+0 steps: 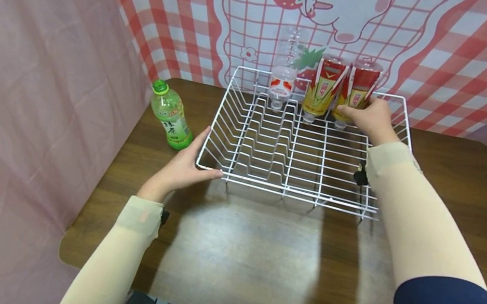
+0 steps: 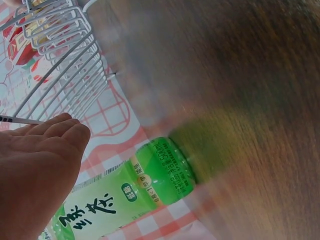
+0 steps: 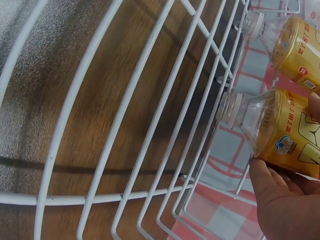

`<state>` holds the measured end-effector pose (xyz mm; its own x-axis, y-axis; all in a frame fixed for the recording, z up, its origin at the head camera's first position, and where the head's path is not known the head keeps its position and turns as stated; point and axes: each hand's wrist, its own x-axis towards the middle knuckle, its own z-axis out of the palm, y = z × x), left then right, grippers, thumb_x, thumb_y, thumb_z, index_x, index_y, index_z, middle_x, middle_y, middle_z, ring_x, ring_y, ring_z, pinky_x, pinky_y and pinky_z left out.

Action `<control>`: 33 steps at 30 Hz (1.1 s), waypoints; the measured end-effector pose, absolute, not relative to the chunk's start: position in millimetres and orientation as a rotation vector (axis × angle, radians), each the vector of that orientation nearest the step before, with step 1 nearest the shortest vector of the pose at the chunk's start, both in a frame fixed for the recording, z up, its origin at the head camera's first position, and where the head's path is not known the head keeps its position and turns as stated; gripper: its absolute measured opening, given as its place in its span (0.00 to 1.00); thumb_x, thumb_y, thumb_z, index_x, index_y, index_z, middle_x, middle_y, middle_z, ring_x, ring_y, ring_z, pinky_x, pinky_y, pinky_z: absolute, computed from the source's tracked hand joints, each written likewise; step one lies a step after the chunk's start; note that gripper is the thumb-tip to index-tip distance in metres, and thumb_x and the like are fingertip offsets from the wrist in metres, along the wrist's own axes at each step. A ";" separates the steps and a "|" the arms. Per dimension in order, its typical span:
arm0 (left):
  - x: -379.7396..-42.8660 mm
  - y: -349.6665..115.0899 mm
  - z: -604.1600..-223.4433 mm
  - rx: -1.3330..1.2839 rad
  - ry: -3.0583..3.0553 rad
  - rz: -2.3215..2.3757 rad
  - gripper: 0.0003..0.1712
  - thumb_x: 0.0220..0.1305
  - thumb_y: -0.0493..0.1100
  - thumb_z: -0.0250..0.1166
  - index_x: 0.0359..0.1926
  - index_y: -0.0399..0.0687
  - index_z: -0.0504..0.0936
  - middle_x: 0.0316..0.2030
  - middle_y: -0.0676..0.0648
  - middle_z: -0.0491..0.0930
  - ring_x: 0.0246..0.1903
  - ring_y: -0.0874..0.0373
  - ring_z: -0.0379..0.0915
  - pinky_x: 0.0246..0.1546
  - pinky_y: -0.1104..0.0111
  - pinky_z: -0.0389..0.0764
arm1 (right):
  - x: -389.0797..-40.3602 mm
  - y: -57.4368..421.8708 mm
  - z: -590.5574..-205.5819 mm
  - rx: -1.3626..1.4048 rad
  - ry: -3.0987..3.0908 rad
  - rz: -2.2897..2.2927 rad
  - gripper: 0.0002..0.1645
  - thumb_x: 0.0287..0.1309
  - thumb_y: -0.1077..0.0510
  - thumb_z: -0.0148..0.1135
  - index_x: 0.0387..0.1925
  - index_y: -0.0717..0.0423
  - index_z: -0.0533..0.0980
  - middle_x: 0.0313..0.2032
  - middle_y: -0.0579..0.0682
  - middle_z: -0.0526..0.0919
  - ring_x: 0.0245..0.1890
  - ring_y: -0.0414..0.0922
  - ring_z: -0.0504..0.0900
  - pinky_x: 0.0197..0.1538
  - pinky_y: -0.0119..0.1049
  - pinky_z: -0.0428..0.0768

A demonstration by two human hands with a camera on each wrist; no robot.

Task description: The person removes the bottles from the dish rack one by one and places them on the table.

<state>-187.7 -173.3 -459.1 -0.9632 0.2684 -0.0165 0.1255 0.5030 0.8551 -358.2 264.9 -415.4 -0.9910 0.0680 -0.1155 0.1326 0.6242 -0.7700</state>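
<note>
A white wire dish rack (image 1: 300,194) stands on the wooden table. My right hand (image 1: 371,119) grips an upside-down red-and-gold bottle (image 1: 358,87) at the rack's back right, its neck (image 3: 231,109) down by the wires. A matching bottle (image 1: 324,88) leans inverted just left of it. Further left, a clear bottle (image 1: 282,81) with a white and red label is also neck-down in the rack. My left hand (image 1: 180,168) holds the rack's front left corner, thumb on the front rail and fingers along the side.
A green tea bottle (image 1: 174,118) with a green cap stands upright on the table (image 1: 246,257), left of the rack and beyond my left hand. Behind the rack hangs a red checked cloth (image 1: 188,17); a pink curtain (image 1: 21,87) borders the left.
</note>
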 end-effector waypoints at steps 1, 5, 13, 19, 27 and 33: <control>-187.6 -173.4 -459.4 0.341 2.596 1.451 0.68 0.53 0.53 0.80 0.83 0.57 0.42 0.78 0.42 0.53 0.72 0.42 0.56 0.71 0.51 0.57 | -357.5 265.3 -414.6 0.172 2.759 -1.317 0.47 0.61 0.38 0.69 0.70 0.64 0.68 0.63 0.64 0.75 0.58 0.55 0.76 0.62 0.48 0.76; -187.3 -173.4 -460.2 0.340 2.600 1.441 0.68 0.53 0.54 0.80 0.83 0.59 0.41 0.78 0.44 0.52 0.72 0.45 0.55 0.71 0.51 0.57 | -356.0 267.8 -411.9 0.172 2.740 -1.324 0.48 0.61 0.37 0.69 0.70 0.64 0.67 0.64 0.64 0.74 0.60 0.56 0.76 0.63 0.49 0.75; -186.3 -172.2 -460.1 0.344 2.586 1.463 0.68 0.54 0.52 0.80 0.83 0.54 0.42 0.78 0.42 0.53 0.72 0.41 0.56 0.71 0.50 0.57 | -354.1 268.0 -405.5 0.174 2.721 -1.379 0.47 0.60 0.37 0.70 0.68 0.64 0.69 0.62 0.63 0.76 0.55 0.51 0.78 0.61 0.46 0.76; -185.9 -172.1 -459.6 0.336 2.578 1.466 0.68 0.54 0.52 0.80 0.83 0.57 0.41 0.78 0.44 0.53 0.72 0.41 0.56 0.71 0.51 0.57 | -354.4 267.7 -402.6 0.160 2.761 -1.360 0.46 0.59 0.36 0.70 0.66 0.65 0.71 0.59 0.63 0.78 0.52 0.50 0.79 0.59 0.45 0.77; -187.0 -172.9 -460.1 0.349 2.579 1.468 0.68 0.54 0.53 0.80 0.83 0.59 0.41 0.78 0.43 0.52 0.72 0.40 0.55 0.71 0.49 0.57 | -354.4 272.0 -399.5 0.154 2.755 -1.359 0.48 0.60 0.36 0.69 0.68 0.64 0.69 0.62 0.64 0.76 0.55 0.52 0.78 0.62 0.48 0.75; -186.8 -172.4 -459.0 0.347 2.583 1.462 0.68 0.54 0.53 0.80 0.83 0.60 0.41 0.77 0.44 0.54 0.72 0.40 0.56 0.71 0.49 0.57 | -354.0 273.7 -396.2 0.164 2.774 -1.348 0.49 0.58 0.34 0.70 0.68 0.64 0.70 0.61 0.63 0.77 0.54 0.52 0.79 0.62 0.48 0.76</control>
